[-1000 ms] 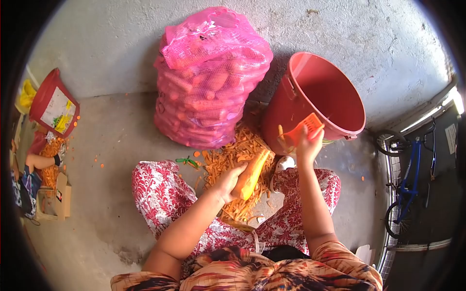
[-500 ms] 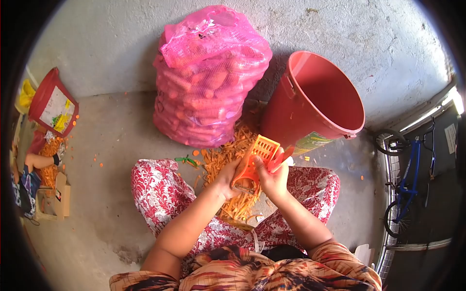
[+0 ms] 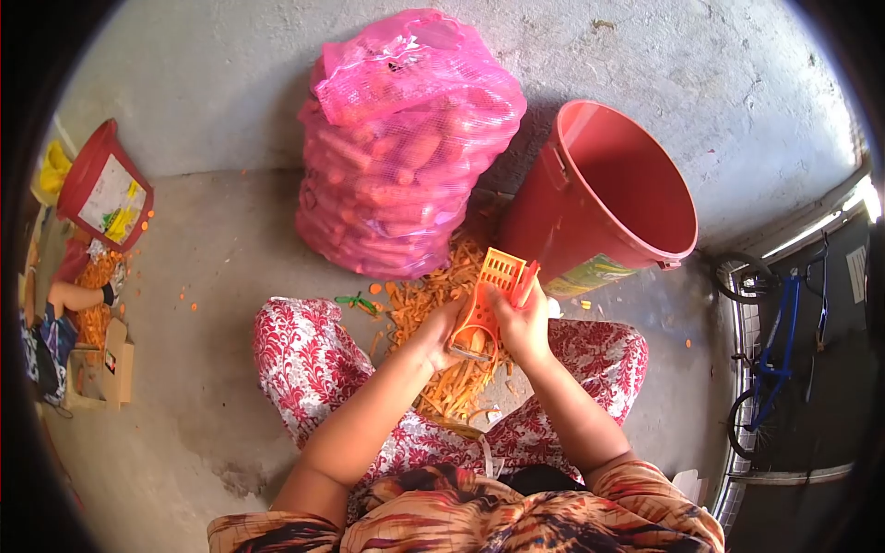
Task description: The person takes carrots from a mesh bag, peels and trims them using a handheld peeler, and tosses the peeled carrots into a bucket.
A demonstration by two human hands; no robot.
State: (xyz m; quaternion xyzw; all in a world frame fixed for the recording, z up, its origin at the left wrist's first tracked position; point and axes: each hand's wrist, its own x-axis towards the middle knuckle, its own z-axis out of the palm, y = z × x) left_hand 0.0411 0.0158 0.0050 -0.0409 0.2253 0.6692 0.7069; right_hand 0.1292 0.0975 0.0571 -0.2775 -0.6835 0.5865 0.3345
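Above my crossed legs, both hands are on an orange plastic peeler (image 3: 499, 269) with a slotted, grater-like top end and a rounded lower end with a dark edge. My left hand (image 3: 439, 337) is curled round its left side, the fingers partly hidden beneath. My right hand (image 3: 525, 330) grips the other side, thumb laid on the front. A slim red-orange piece (image 3: 526, 284) sticks up from the right hand; its kind cannot be made out. Below lies a heap of orange carrot peelings (image 3: 442, 392) on the floor.
A pink mesh sack of carrots (image 3: 396, 175) leans on the wall (image 3: 221, 83). Right of it stands a tilted red bin (image 3: 544, 207). Another red tub (image 3: 106, 189), a person's leg (image 3: 83, 296) and a cardboard box (image 3: 117, 364) are left. A blue bicycle (image 3: 779, 341) is right.
The peeler has turned slightly more upright, and its rounded end shows more. Both hands have shifted a little. The whole view has moved slightly.
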